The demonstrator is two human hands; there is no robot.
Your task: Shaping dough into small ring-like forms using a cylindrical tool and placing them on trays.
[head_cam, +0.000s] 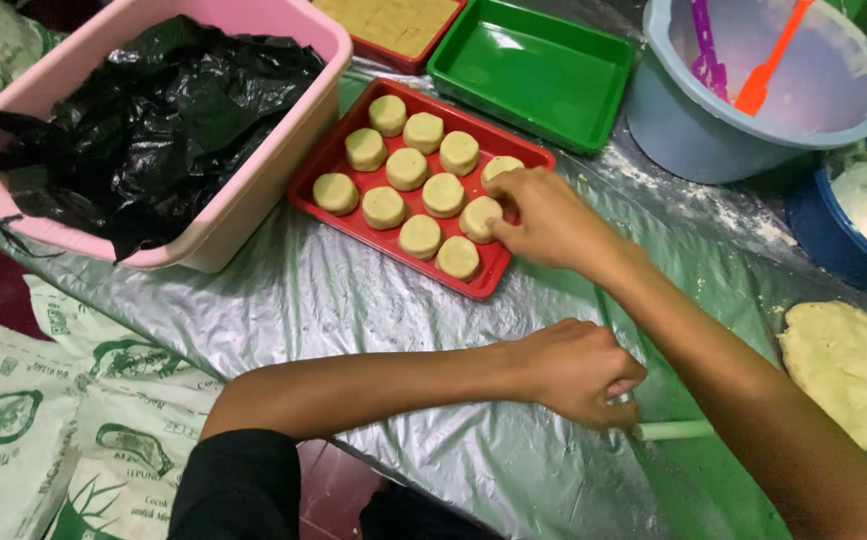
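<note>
A person's two bare hands work over a surface (373,300) covered in shiny silver-green plastic sheeting. The red tray (345,215) near the middle serves as the landmark. It holds eleven pale yellow, round dough pieces in rough rows.

The right hand (543,215) reaches to the tray's right end, its fingertips closed on a dough round (479,218) that sits in the tray beside the others. The left hand (573,370) rests on the surface below and right of the tray, its grip clamped in a fist around a pale green tube cutter (673,430), whose end pokes out to the right of the fist.

Left of the tray, touching it, stands a pink tub (243,200) lined with a black plastic bag (163,120). Just above and right of the tray lies a green tray (533,65), with a second red tray (393,30) of flat dough beside it. Further right is a pale blue basin (693,135) holding an orange spatula (768,70). Well to the lower right of the tray lies a flattened sheet of dough (848,370). Printed white sacks (63,420) lie on the floor below and left of the tray.
</note>
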